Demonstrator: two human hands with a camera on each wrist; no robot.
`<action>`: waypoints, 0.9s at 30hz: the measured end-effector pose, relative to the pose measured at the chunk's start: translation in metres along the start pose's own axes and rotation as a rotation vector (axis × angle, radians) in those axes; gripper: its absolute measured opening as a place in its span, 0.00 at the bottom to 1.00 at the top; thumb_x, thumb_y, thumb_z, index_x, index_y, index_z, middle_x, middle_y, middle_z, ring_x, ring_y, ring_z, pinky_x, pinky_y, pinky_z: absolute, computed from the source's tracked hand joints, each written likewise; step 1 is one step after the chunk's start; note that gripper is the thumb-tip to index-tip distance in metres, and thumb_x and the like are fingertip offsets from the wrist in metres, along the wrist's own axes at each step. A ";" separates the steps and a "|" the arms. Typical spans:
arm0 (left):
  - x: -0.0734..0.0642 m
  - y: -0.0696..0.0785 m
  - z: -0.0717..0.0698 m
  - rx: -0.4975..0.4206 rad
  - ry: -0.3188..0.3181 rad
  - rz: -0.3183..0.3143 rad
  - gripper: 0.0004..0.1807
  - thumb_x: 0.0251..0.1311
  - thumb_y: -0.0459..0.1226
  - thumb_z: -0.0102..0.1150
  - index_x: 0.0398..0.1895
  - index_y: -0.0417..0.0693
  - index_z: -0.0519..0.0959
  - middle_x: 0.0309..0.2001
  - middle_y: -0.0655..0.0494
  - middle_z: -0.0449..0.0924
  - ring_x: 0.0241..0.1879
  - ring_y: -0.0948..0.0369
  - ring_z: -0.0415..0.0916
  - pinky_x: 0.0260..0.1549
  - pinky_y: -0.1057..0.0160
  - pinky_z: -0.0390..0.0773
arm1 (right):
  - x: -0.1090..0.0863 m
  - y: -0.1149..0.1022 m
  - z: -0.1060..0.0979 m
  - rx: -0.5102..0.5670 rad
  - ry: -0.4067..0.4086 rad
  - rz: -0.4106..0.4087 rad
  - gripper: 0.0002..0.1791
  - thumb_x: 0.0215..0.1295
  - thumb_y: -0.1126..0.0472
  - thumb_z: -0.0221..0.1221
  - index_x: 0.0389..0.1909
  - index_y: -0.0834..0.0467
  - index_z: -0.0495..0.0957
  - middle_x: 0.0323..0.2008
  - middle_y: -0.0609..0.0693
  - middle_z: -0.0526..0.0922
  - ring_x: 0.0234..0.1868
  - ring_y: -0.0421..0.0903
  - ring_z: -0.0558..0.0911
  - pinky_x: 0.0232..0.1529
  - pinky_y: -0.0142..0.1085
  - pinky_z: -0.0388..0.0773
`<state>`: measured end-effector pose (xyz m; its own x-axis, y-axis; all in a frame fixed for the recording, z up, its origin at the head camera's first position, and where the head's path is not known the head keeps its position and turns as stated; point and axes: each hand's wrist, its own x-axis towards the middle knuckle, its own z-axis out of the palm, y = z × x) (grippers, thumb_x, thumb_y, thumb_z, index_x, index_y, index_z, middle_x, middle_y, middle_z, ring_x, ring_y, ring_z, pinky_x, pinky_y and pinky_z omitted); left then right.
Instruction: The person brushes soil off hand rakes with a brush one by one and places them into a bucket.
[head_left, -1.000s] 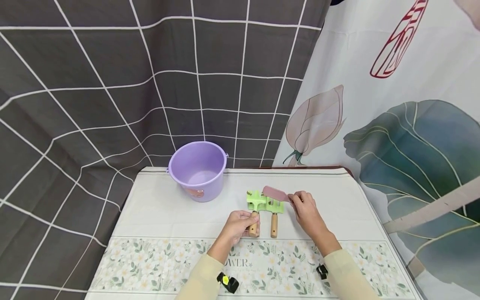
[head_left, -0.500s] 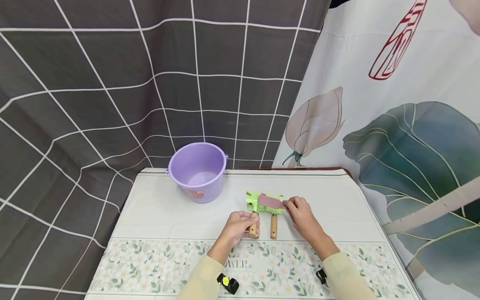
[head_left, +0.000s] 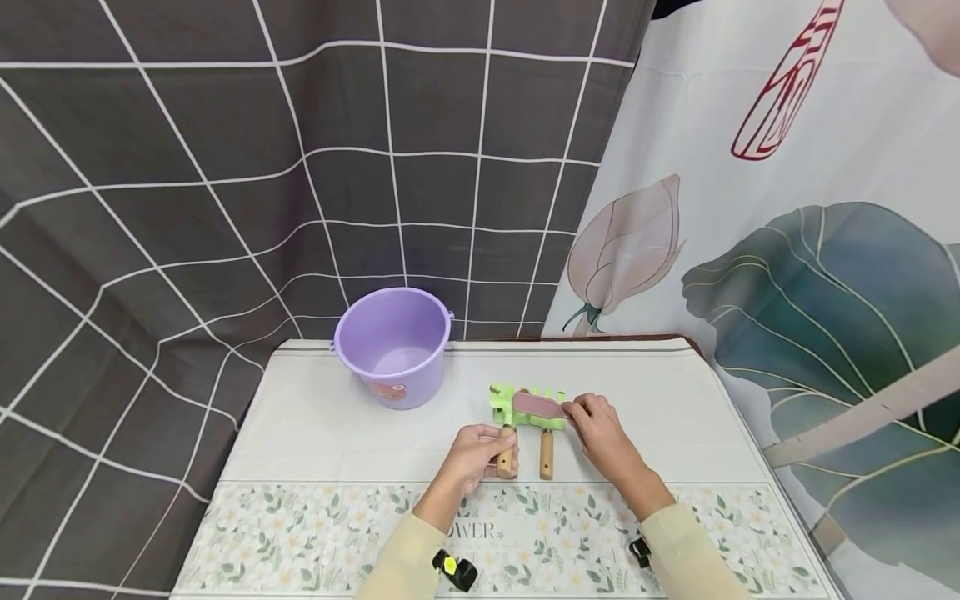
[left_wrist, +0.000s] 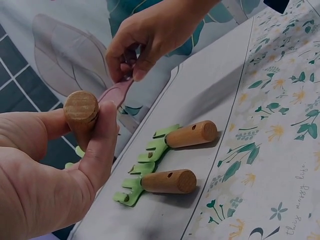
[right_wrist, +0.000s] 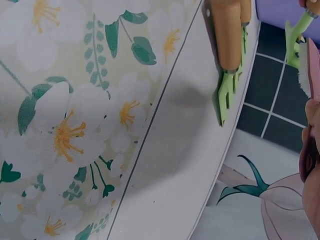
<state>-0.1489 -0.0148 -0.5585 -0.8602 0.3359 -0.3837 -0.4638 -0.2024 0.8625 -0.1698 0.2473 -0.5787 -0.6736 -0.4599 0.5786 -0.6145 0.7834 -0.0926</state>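
One round lilac plastic bucket point(head_left: 420, 379) is standing beyond and left of the left grip point(head_left: 472, 454), on the flower-printed surface point(head_left: 660, 375). That grip is pinching one green rake with a wooden handle point(left_wrist: 81, 110), fingers curled. Beneath and right of it, two matching rakes point(left_wrist: 189, 135) are lying. One pink, white-bristled brush point(head_left: 538, 406) is hovering by the held rake, the right grip point(head_left: 602, 432) pinching its end. The person seems to be brushing, though contact is unclear; the next stroke is probably calling for a steady left grip.
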 end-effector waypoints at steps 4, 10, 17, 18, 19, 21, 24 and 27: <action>-0.001 0.001 0.002 0.006 -0.002 0.000 0.18 0.71 0.34 0.62 0.52 0.25 0.72 0.38 0.44 0.84 0.28 0.61 0.85 0.39 0.57 0.90 | -0.001 0.000 -0.001 0.000 -0.015 0.010 0.17 0.84 0.57 0.45 0.50 0.62 0.80 0.42 0.55 0.78 0.40 0.54 0.76 0.39 0.47 0.76; -0.002 0.001 0.004 0.016 0.008 0.000 0.18 0.72 0.33 0.61 0.54 0.24 0.71 0.43 0.37 0.84 0.28 0.61 0.85 0.36 0.60 0.90 | -0.002 -0.002 -0.004 0.012 -0.051 0.042 0.09 0.74 0.66 0.60 0.52 0.61 0.80 0.42 0.54 0.78 0.41 0.52 0.76 0.42 0.47 0.77; -0.003 0.002 0.006 0.021 0.003 0.004 0.19 0.72 0.34 0.60 0.55 0.24 0.71 0.44 0.36 0.84 0.28 0.61 0.85 0.36 0.60 0.90 | -0.003 -0.002 -0.007 0.003 -0.018 0.041 0.14 0.64 0.70 0.67 0.50 0.61 0.81 0.41 0.54 0.78 0.40 0.52 0.76 0.40 0.46 0.77; -0.003 0.002 0.006 0.022 0.003 0.004 0.19 0.72 0.34 0.60 0.55 0.24 0.71 0.44 0.37 0.84 0.28 0.61 0.85 0.37 0.60 0.90 | -0.003 -0.002 -0.007 0.001 -0.013 0.040 0.15 0.63 0.70 0.68 0.50 0.61 0.81 0.41 0.54 0.78 0.40 0.52 0.76 0.40 0.46 0.77; -0.003 0.002 0.006 0.023 0.003 0.004 0.20 0.72 0.34 0.60 0.55 0.24 0.71 0.44 0.38 0.84 0.28 0.61 0.85 0.37 0.60 0.90 | -0.003 -0.002 -0.008 0.000 -0.008 0.039 0.15 0.62 0.70 0.68 0.50 0.61 0.81 0.41 0.54 0.78 0.39 0.52 0.76 0.40 0.46 0.77; -0.003 0.003 0.006 0.029 0.002 0.006 0.20 0.72 0.34 0.60 0.56 0.24 0.70 0.43 0.39 0.84 0.29 0.61 0.85 0.37 0.60 0.90 | -0.003 -0.002 -0.008 -0.007 -0.005 0.039 0.16 0.62 0.70 0.68 0.50 0.61 0.80 0.41 0.54 0.77 0.40 0.53 0.76 0.40 0.47 0.77; -0.003 0.003 0.007 0.037 -0.003 0.008 0.21 0.73 0.34 0.60 0.57 0.24 0.70 0.43 0.40 0.84 0.29 0.61 0.86 0.38 0.60 0.90 | -0.004 -0.002 -0.010 -0.017 -0.015 0.041 0.15 0.64 0.70 0.68 0.50 0.60 0.80 0.42 0.54 0.77 0.41 0.53 0.77 0.41 0.47 0.78; -0.003 0.003 0.008 0.041 -0.006 0.007 0.21 0.73 0.34 0.60 0.57 0.24 0.69 0.43 0.40 0.84 0.29 0.61 0.86 0.38 0.61 0.90 | -0.006 -0.002 -0.012 -0.022 -0.035 0.039 0.12 0.67 0.68 0.66 0.50 0.60 0.80 0.42 0.53 0.77 0.42 0.52 0.77 0.42 0.47 0.78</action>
<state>-0.1463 -0.0088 -0.5517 -0.8620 0.3402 -0.3758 -0.4486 -0.1669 0.8780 -0.1595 0.2531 -0.5725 -0.7111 -0.4433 0.5458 -0.5787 0.8098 -0.0963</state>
